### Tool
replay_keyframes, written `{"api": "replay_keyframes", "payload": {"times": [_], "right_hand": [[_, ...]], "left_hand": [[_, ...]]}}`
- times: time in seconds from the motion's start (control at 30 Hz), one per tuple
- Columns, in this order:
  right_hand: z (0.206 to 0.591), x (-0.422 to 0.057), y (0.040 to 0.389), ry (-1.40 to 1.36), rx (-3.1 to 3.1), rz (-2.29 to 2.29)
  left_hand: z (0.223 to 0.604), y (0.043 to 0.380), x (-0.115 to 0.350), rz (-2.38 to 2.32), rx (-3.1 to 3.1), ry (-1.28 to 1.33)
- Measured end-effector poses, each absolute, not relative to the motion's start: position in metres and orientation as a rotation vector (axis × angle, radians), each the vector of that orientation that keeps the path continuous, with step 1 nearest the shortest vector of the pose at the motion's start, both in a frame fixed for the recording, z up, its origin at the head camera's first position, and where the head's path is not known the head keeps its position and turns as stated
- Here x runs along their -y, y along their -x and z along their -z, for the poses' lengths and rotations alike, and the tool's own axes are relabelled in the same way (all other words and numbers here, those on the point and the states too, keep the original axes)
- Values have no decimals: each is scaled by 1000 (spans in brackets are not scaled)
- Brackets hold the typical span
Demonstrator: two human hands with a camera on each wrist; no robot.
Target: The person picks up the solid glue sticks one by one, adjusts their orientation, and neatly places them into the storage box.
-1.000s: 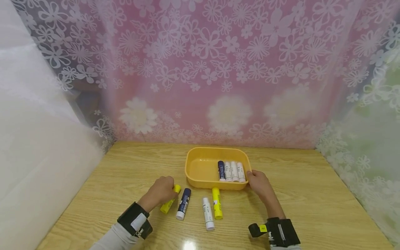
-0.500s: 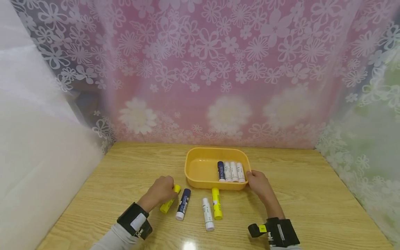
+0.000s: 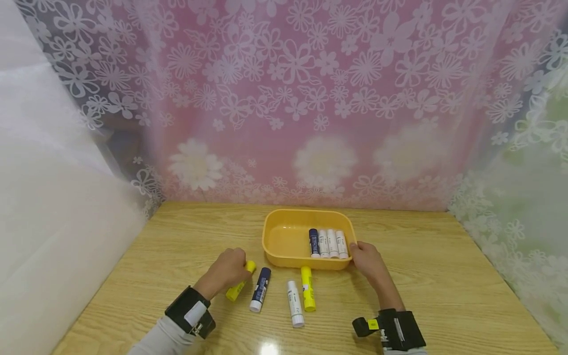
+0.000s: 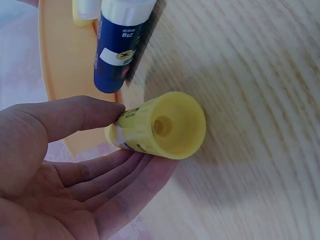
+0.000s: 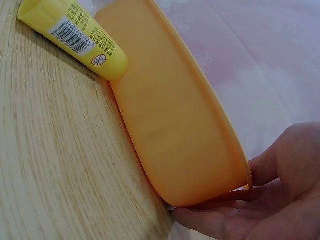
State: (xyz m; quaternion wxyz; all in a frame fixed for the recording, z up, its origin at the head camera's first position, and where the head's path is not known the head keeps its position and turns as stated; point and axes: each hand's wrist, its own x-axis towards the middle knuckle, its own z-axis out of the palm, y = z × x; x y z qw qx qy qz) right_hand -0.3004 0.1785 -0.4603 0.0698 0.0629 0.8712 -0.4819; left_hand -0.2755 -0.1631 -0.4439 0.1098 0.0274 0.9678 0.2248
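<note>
My left hand (image 3: 227, 270) pinches a yellow glue stick (image 3: 237, 290) between thumb and fingers. In the left wrist view the hollow base of that glue stick (image 4: 180, 127) faces the camera, close over the table. Just right of it lies a dark blue glue stick (image 3: 261, 290) with a white end. At the right end of a yellow-orange plastic basin (image 3: 293, 261), my right hand (image 3: 367, 259) grips the rim, thumb on top and fingers underneath at the corner. Inside the basin, a blue glue stick (image 3: 314, 243) and several white glue sticks (image 3: 332, 244) lie side by side at the right.
A white glue stick (image 3: 295, 304) and another yellow glue stick (image 3: 308, 290) lie on the wooden table (image 3: 186, 246) in front of the basin. A pink flowered curtain (image 3: 266, 123) hangs behind the table, and a white sheet (image 3: 57, 197) hangs on the left.
The left hand and its yellow glue stick have shifted very slightly up and left. My right hand, the basin and the other glue sticks have stayed put.
</note>
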Motion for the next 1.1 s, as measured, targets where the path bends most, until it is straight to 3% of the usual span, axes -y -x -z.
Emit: {"api": "replay_keyframes", "payload": {"times": [1.1], "right_hand": [[459, -179, 300, -202, -2597, 1457]], "left_hand": [[417, 296, 158, -689, -2878, -91]]}}
